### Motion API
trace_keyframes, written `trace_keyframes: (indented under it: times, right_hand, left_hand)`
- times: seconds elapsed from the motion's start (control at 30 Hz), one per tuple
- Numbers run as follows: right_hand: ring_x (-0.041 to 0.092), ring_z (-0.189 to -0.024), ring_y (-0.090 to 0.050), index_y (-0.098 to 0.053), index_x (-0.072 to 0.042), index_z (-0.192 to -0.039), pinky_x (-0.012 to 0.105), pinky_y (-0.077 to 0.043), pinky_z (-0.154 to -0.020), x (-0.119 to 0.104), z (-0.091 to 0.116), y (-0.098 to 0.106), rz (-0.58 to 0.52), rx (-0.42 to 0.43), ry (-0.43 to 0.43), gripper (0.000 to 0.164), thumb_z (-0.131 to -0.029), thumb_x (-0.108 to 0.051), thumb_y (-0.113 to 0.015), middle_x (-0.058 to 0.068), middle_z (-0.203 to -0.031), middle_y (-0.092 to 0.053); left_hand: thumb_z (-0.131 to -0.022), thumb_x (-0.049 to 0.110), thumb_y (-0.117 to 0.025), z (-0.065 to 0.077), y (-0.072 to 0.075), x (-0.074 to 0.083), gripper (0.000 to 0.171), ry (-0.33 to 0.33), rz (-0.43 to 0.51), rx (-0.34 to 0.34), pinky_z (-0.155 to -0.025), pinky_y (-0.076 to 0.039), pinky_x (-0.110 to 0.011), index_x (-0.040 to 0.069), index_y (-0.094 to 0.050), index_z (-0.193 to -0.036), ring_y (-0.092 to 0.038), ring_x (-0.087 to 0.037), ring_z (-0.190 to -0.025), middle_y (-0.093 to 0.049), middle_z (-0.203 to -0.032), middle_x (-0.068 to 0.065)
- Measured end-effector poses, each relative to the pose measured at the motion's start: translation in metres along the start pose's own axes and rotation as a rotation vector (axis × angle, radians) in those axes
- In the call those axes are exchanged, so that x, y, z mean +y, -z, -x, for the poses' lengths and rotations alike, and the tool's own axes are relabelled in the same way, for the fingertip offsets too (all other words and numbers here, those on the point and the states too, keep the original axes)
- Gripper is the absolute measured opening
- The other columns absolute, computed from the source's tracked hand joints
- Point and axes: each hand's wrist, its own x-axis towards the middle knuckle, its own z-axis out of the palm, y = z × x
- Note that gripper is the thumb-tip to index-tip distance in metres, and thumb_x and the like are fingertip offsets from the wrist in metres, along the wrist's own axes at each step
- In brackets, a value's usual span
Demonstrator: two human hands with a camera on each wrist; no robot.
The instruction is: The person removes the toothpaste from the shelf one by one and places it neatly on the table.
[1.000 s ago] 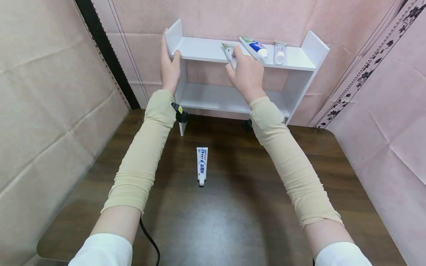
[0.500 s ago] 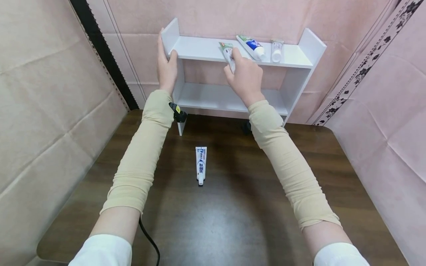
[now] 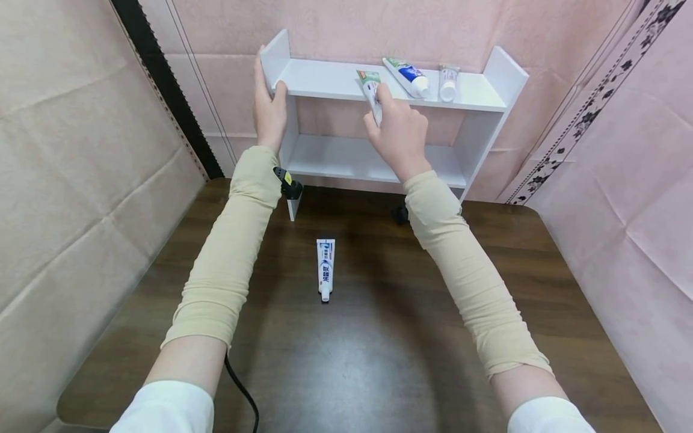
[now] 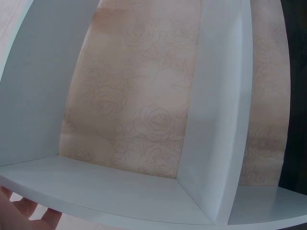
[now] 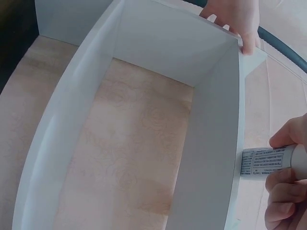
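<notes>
My left hand (image 3: 270, 114) grips the upper left side panel of a white two-tier shelf (image 3: 335, 159), thumb at the front edge; some of its fingers (image 4: 26, 208) show in the left wrist view. My right hand (image 3: 402, 133) holds a white toothpaste tube with a green end (image 3: 370, 85) at the front edge of the top board. In the right wrist view, the thumb and fingers pinch this tube (image 5: 266, 162) near its cap end. To its right on the top board lie a blue, white and green toothpaste tube (image 3: 407, 77) and a small pale tube (image 3: 449, 83).
A white and blue tube (image 3: 325, 269) lies on the dark wooden table (image 3: 346, 361) in front of the shelf. A black cable (image 3: 242, 385) runs beside the left forearm. Pink patterned cloth (image 3: 346, 30) hangs behind the shelf.
The view has shifted slightly. Against the shelf, my right hand and its tube have moved a little right and down, so more of the tube shows. My left hand keeps its grip.
</notes>
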Motion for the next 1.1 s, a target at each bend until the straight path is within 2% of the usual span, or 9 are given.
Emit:
trace_keyframes:
  times: [0.27, 0.57, 0.8, 1.0, 1.1]
  right_hand:
    - [0.032, -0.059, -0.058, -0.056, -0.006, -0.117, 0.043, -0.041, -0.05, -0.001, 0.01, -0.001, 0.022, 0.054, 0.026, 0.031, -0.093, -0.024, -0.05, 0.017, -0.081, -0.069]
    - [0.031, -0.059, -0.059, -0.056, -0.006, -0.119, 0.043, -0.043, -0.049, -0.002, 0.026, -0.002, 0.002, 0.103, 0.056, 0.031, -0.094, -0.024, -0.049, 0.017, -0.082, -0.068]
    - [0.029, -0.061, -0.06, -0.059, -0.007, -0.117, 0.041, -0.045, -0.047, 0.002, 0.053, -0.003, -0.093, 0.155, 0.098, 0.028, -0.093, -0.019, -0.053, 0.017, -0.09, -0.07]
    - [0.026, -0.06, -0.056, -0.064, -0.006, -0.117, 0.032, -0.035, -0.045, 0.01, 0.08, -0.003, -0.24, 0.227, 0.084, 0.029, -0.092, -0.017, -0.057, 0.016, -0.095, -0.072]
    - [0.025, -0.056, -0.053, -0.065, -0.007, -0.117, 0.031, -0.032, -0.045, 0.013, 0.092, -0.002, -0.267, 0.246, 0.079, 0.028, -0.092, -0.018, -0.058, 0.015, -0.093, -0.073]
  left_hand:
    - [-0.099, 0.018, -0.04, 0.0, -0.001, 0.0, 0.065, -0.011, -0.006, -0.001, -0.111, -0.029, -0.019, 0.043, -0.014, -0.154, -0.036, 0.0, -0.133, -0.027, -0.156, 0.022]
    - [-0.099, 0.018, -0.041, -0.003, -0.001, 0.001, 0.066, -0.028, -0.019, 0.012, -0.111, -0.028, -0.016, 0.042, -0.014, -0.154, -0.036, 0.001, -0.133, -0.027, -0.156, 0.022]
    - [-0.099, 0.019, -0.04, -0.004, 0.0, 0.0, 0.065, -0.031, -0.024, 0.013, -0.112, -0.025, -0.015, 0.042, -0.014, -0.154, -0.033, 0.004, -0.134, -0.026, -0.157, 0.023]
    - [-0.099, 0.018, -0.04, -0.002, 0.0, -0.003, 0.065, -0.02, -0.015, 0.0, -0.112, -0.027, -0.017, 0.041, -0.014, -0.154, -0.034, 0.002, -0.135, -0.025, -0.157, 0.022]
    - [-0.099, 0.018, -0.04, -0.002, 0.0, -0.003, 0.065, -0.018, -0.014, 0.001, -0.112, -0.028, -0.017, 0.042, -0.014, -0.154, -0.035, 0.001, -0.134, -0.026, -0.157, 0.022]
